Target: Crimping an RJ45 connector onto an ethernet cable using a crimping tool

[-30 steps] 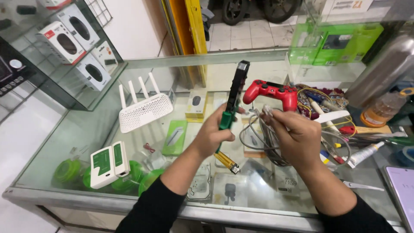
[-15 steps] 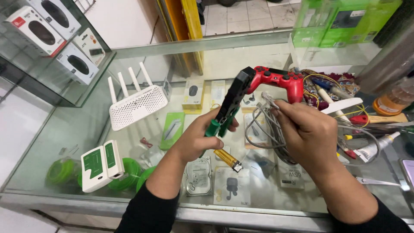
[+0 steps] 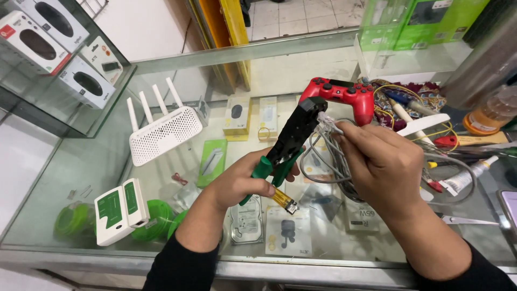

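My left hand (image 3: 243, 182) grips the green handles of a black crimping tool (image 3: 296, 132), which tilts up to the right above the glass counter (image 3: 81, 161). My right hand (image 3: 379, 167) pinches the end of a grey network cable (image 3: 328, 161) with a clear plug (image 3: 325, 118) right at the tool's black head. The rest of the cable hangs in loops under my right hand. A small yellow-handled screwdriver (image 3: 281, 200) lies on the glass just below my left hand.
A white router with several antennas (image 3: 164, 133) and a white-and-green cable tester (image 3: 121, 210) stand on the counter at left. A red game controller (image 3: 344, 94) lies behind the tool. Tools, tubes and wires crowd the right side. Boxed goods show under the glass.
The view has shifted closer. The crimping tool has tilted from near upright to leaning right, and my right hand has brought the cable's plug up to the tool's head.
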